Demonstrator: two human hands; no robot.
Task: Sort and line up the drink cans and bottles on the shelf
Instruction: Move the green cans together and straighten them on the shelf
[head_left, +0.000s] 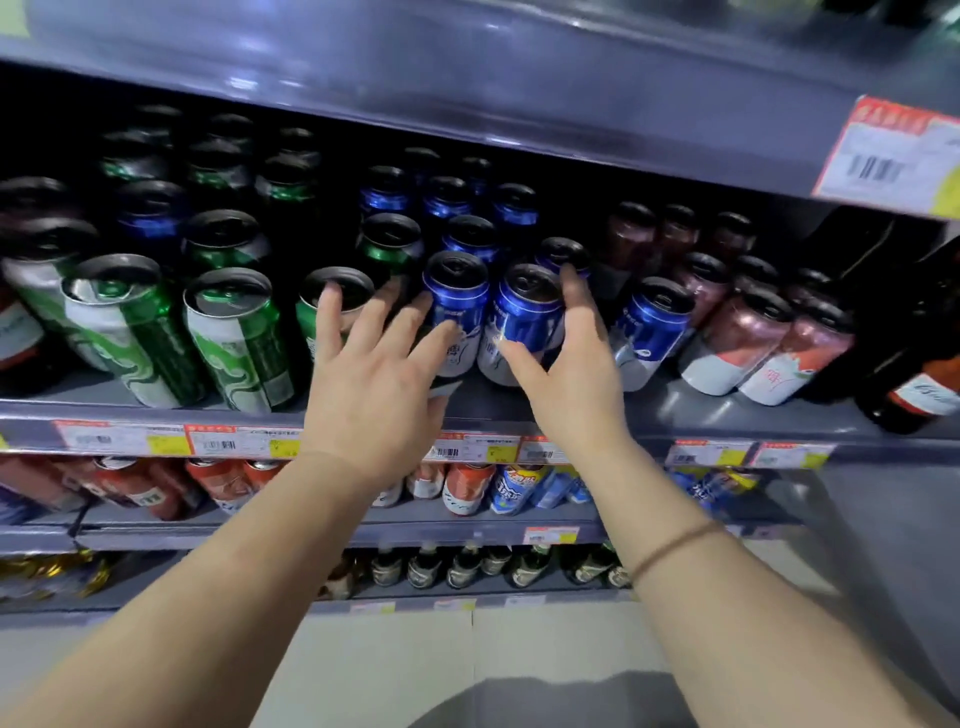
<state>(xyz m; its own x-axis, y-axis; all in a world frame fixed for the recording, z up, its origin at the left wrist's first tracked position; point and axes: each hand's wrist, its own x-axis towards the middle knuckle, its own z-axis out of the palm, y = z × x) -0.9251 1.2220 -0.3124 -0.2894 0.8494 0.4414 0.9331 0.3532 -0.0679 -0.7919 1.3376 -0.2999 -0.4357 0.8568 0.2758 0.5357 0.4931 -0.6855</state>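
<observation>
Right hand (566, 364) is curled around a blue can (524, 317); left hand (374, 364) is spread, holding nothing. Close-packed neighbouring cans could be toppled by a sideways nudge.

The grey metal shelf (701, 410) carries rows of drink cans: green-and-white cans (234, 338) toward its left end, blue-and-white cans (524, 322) at the middle, pink-and-white cans (737, 338) toward the right, and dark glass bottles (914, 384) at the right end. Price labels (218, 441) line its front edge.
</observation>
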